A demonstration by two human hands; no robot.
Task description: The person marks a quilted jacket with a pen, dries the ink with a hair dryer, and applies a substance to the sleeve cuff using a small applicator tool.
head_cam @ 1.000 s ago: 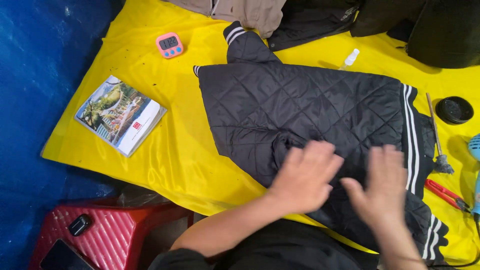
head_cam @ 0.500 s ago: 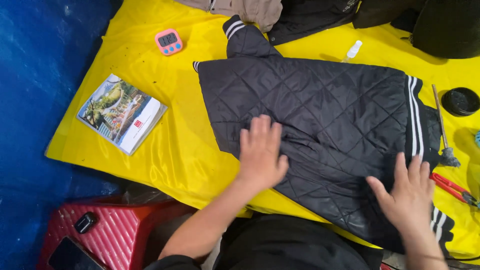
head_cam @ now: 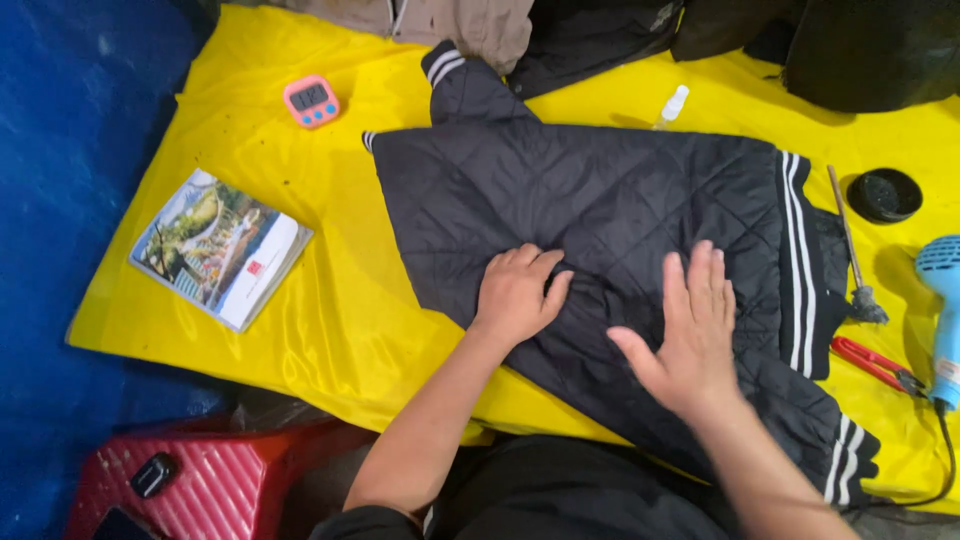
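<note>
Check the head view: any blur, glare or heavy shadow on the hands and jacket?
Head view: left hand and right hand sharp; jacket quilting crisp; soft sheen on the yellow sheet, no blown glare; top edge darker.

A yellow sheet (head_cam: 330,330) covers the surface. On it lies a black quilted jacket (head_cam: 600,200). Left of the jacket: a pink timer (head_cam: 311,101) and a booklet (head_cam: 220,249). Right of it: a brush (head_cam: 852,250), black lid (head_cam: 884,194), red pliers (head_cam: 878,364), blue dryer (head_cam: 943,310). Above it: a small bottle (head_cam: 673,105).

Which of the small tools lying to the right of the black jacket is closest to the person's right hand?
The thin wooden-handled brush, lying just past the quilted jacket's striped hem, is nearest the right hand. The red-handled pliers and blue dryer lie farther right.
</note>
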